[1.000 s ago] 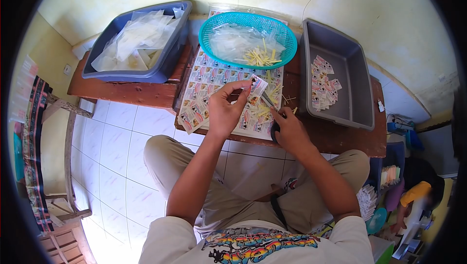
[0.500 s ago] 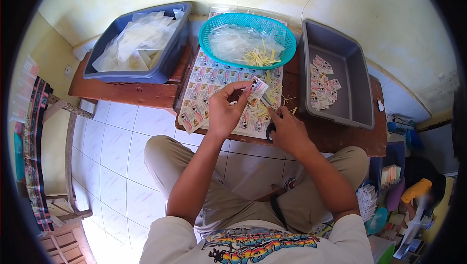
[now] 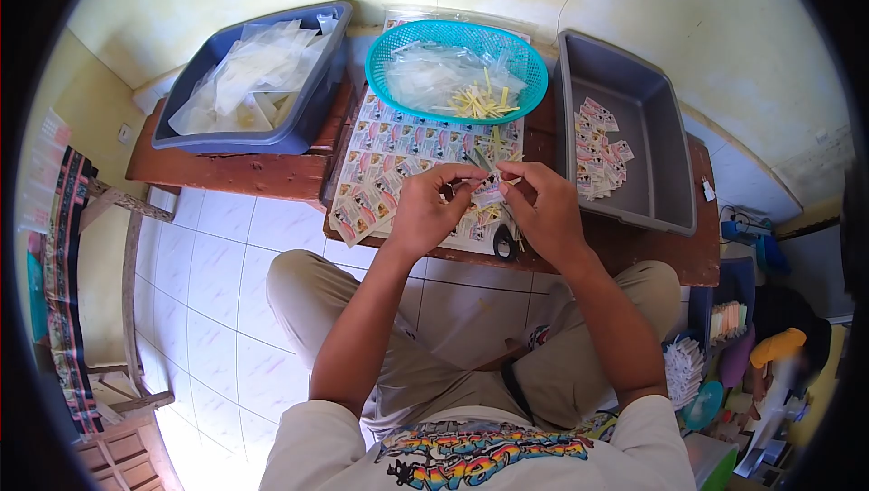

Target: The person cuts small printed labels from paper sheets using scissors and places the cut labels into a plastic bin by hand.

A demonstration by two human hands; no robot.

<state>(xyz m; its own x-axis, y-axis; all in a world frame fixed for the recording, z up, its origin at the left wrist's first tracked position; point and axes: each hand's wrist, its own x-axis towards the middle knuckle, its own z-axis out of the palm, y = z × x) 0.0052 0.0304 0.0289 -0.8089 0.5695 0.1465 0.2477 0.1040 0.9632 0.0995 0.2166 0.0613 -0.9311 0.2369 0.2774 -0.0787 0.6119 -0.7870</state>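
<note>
A small printed label [image 3: 489, 190] is pinched between the fingertips of both my hands above the printed sheets. My left hand [image 3: 434, 206] grips its left side, and my right hand [image 3: 548, 206] has thumb and forefinger closed on its right side. Scissors with a dark handle [image 3: 504, 243] lie beneath my hands, their blades pointing away and partly covered by the fingers. Printed label sheets [image 3: 389, 161] spread under and left of my hands, with loose cut labels [image 3: 362, 206] on them. Thin yellowish paper strips lie near the scissors.
A turquoise basket [image 3: 373, 84] behind my hands holds clear plastic bags and yellowish strips. The grey tub [image 3: 647, 143] at right contains cut labels. A blue-grey tub [image 3: 172, 120] at left holds translucent sheets. Another person [image 3: 778, 346] is at the far right.
My right hand has let go of the scissors, which now lie on the sheets. It has moved up and left to take the label's right side. My left hand has come slightly lower.
</note>
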